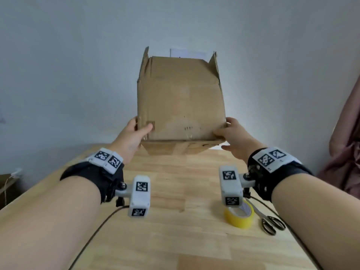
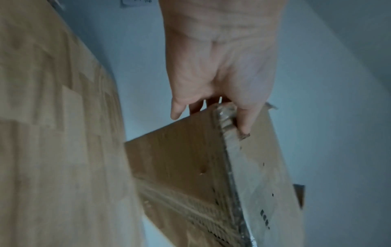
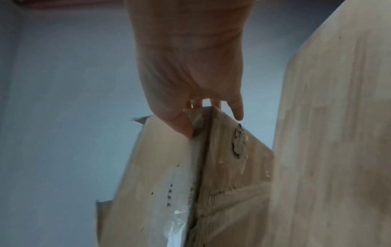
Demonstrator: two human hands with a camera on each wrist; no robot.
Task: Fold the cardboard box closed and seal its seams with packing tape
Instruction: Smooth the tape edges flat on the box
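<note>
A brown cardboard box (image 1: pixel 181 100) is held up above the far end of the wooden table (image 1: pixel 175 240), tilted so its near face and taped underside show; its top flaps stand open at the far end. My left hand (image 1: pixel 136 133) grips its lower left corner, thumb on the near face, fingers behind. My right hand (image 1: pixel 229 133) grips the lower right corner the same way. In the left wrist view the left hand (image 2: pixel 220 103) pinches the box (image 2: pixel 190 167) corner. In the right wrist view the right hand (image 3: pixel 194 107) pinches the box (image 3: pixel 165 175) corner. A yellow tape roll (image 1: pixel 239 215) lies on the table.
Scissors (image 1: pixel 268 221) lie right of the tape roll near the table's right edge. Black cables run from both wrists across the table. A pale wall stands behind, with a pinkish cloth (image 1: pixel 348 149) hanging at the right and a cardboard piece (image 1: pixel 7 184) at the left.
</note>
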